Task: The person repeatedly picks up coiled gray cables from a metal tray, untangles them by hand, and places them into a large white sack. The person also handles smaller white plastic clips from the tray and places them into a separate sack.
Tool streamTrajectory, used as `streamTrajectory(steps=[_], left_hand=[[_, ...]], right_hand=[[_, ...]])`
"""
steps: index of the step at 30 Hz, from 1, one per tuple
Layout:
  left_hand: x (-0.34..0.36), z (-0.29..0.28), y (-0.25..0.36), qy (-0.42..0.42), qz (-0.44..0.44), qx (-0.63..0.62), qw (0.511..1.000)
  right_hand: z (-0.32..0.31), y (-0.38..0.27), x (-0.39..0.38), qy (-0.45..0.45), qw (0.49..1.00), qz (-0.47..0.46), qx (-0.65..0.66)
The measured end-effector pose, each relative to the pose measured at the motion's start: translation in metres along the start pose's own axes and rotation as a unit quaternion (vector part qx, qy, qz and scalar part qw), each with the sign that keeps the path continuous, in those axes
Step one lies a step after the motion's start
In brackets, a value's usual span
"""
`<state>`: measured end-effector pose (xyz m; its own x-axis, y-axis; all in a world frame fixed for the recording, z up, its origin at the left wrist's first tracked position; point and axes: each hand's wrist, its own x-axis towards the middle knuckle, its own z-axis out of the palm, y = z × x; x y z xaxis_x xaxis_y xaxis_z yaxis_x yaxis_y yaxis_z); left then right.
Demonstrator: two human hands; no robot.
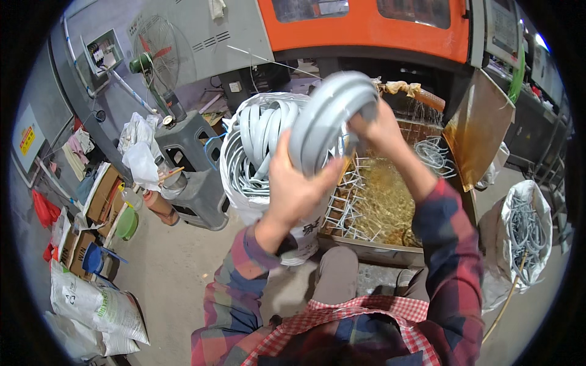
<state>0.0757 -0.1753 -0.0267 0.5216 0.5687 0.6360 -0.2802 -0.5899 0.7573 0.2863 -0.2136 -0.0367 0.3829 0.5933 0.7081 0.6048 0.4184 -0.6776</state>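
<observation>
A thick stack of curved grey plastic rings [323, 122] is held up in front of me. My left hand [299, 183] grips its lower left side, with the thumb across the near edge. At its right side is my right hand [381, 131], fingers curled round the edge and a little blurred by motion. Just behind and left of the stack stands a white woven sack [229, 161], with more grey rings [265, 131] piled in its mouth. The stack hides part of the sack's right side.
Right of the sack is a water-filled tank [390, 201] with grey moulded pieces [345, 210] along its left side. Water falls from a pipe [427, 97] at its back. Another sack [494, 238] stands far right, grey stools [201, 198] left, and an orange machine [366, 27] behind.
</observation>
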Motion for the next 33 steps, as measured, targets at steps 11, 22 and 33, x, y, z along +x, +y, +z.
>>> streamTrajectory(steps=[11,22,33], left_hand=[[0.066,-0.015,-0.070,0.112,0.128,0.225,0.959],[0.045,0.004,-0.105,0.135,0.129,0.364,0.913],[0.028,-0.025,-0.037,0.202,0.327,0.430,0.817]], right_hand=[[0.097,0.090,0.137,-0.053,0.988,-0.011,-0.144],[0.005,0.059,0.159,-0.193,0.976,0.002,-0.095],[0.124,0.075,0.084,-0.132,0.981,-0.137,-0.041]])
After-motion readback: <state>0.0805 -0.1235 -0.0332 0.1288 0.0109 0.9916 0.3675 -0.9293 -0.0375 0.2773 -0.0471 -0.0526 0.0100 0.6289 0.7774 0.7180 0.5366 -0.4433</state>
